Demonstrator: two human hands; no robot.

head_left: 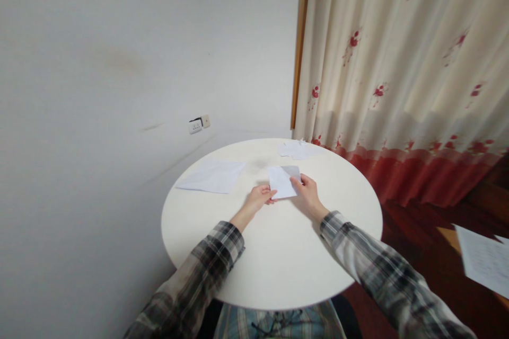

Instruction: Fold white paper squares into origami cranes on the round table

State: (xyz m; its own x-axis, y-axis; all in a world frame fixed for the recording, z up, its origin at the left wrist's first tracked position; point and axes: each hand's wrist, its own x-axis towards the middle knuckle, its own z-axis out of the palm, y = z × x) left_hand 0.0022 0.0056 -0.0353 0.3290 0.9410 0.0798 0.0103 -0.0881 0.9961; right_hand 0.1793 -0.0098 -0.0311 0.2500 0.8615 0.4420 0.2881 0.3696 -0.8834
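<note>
A small, nearly square piece of white paper [283,183] is held just above the round white table [274,254]. My left hand [260,195] pinches its lower left corner between thumb and fingers. On the right side, my right hand [307,190] grips the edge, thumb on top and fingers behind. A greyish patch shows along the paper's upper right part; whether it is a fold or a shadow I cannot tell. The fingers under the paper are partly hidden.
Larger white sheets [214,176] lie at the table's left. Paper pieces [298,149] sit near the back edge. A wall with a socket [195,126] borders the left, a curtain [382,79] the back right. More papers [483,259] are at the lower right, beyond the table.
</note>
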